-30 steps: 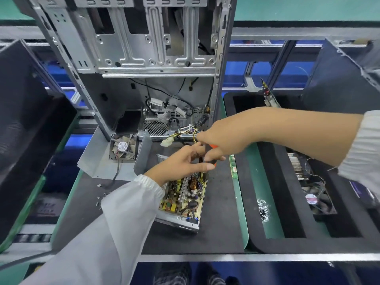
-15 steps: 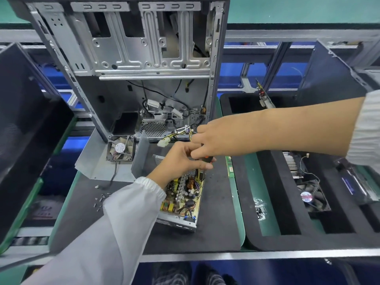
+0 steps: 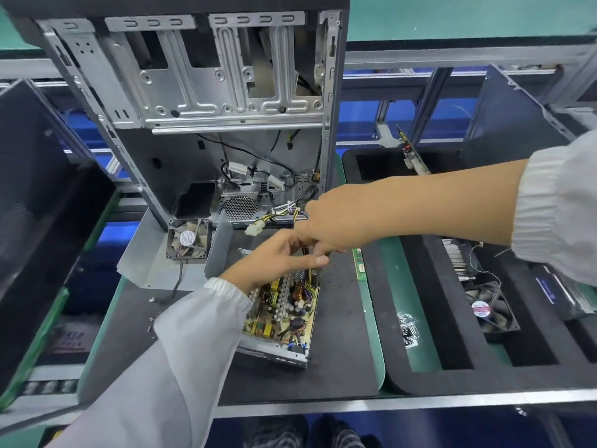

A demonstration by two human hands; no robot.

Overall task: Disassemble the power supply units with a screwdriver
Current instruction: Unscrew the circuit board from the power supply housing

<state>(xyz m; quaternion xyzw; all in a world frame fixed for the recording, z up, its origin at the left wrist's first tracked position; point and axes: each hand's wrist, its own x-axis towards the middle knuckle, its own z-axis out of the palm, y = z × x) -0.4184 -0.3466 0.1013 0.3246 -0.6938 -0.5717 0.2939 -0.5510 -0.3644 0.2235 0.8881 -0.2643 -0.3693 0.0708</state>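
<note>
Fingers (image 3: 318, 260) of your left hand (image 3: 277, 257) lie straight over the open power supply unit (image 3: 284, 313) on the mat; right hand (image 3: 323, 227) curled (contents hidden). A slip could gouge the board.

Right hand (image 3: 326, 227): orange screwdriver handle, visible beneath fingers a second ago, now hidden; fist sits slightly farther left over far end of power supply unit (image 3: 284, 315). Left hand (image 3: 281, 257): thumb, earlier tucked under right hand, now extends free toward the right, just below right-hand fingers. Camera view shifted: computer case (image 3: 200, 101) appears lower in view.
</note>
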